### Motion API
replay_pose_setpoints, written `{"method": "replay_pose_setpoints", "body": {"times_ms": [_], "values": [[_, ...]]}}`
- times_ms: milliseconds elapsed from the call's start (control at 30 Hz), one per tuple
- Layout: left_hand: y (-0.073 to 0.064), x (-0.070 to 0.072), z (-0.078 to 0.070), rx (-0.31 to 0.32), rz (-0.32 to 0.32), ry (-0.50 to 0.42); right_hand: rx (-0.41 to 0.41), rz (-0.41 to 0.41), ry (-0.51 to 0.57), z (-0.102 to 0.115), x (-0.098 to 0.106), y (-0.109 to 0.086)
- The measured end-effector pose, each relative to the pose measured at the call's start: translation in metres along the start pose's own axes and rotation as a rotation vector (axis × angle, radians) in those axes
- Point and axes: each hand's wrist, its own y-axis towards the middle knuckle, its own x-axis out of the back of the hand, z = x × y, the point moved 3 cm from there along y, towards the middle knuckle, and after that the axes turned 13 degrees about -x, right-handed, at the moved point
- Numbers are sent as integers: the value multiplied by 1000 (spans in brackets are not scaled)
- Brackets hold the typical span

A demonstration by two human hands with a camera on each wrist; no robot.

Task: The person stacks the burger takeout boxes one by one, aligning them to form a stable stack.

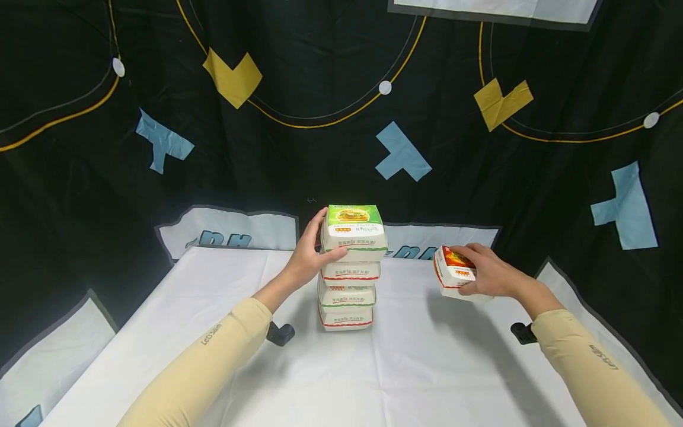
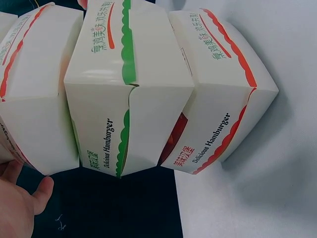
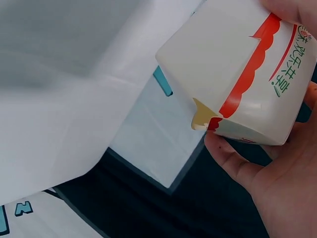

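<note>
Several white hamburger boxes with red or green trim stand in a stack (image 1: pixel 349 296) on the table, their edges not quite in line. My left hand (image 1: pixel 309 255) holds the green-topped hamburger box (image 1: pixel 354 231) at its left side, thumb across the front corner. In the left wrist view the stack's lower boxes (image 2: pixel 104 99) fill the middle, and the left hand (image 2: pixel 20 208) shows at the lower left. To the right, my right hand (image 1: pixel 491 274) grips a red-topped hamburger box (image 1: pixel 453 276) above the table. A corner flap of this box (image 3: pixel 237 74) sticks out in the right wrist view.
A white cloth covers the table (image 1: pixel 341 379). Behind it hangs a black curtain (image 1: pixel 320 160) with blue and gold tape pieces and printed curved lines. Dark wrist devices (image 1: pixel 280 334) sit beneath both forearms.
</note>
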Motion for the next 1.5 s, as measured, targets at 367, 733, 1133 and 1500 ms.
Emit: {"method": "replay_pose_setpoints", "body": {"times_ms": [367,733,1133,1500], "values": [[-1,0,-2,0,3,-1,29,-24,-12,17,8,-1],[-1,0,-3,-2,7,12,58,-35,-19,39,23,-6],[0,-2,-5,9,6,16,75,-44,-26,51,30,-8],[-1,-1,-3,5,8,13,105,-64,-47,61,36,-9]]}}
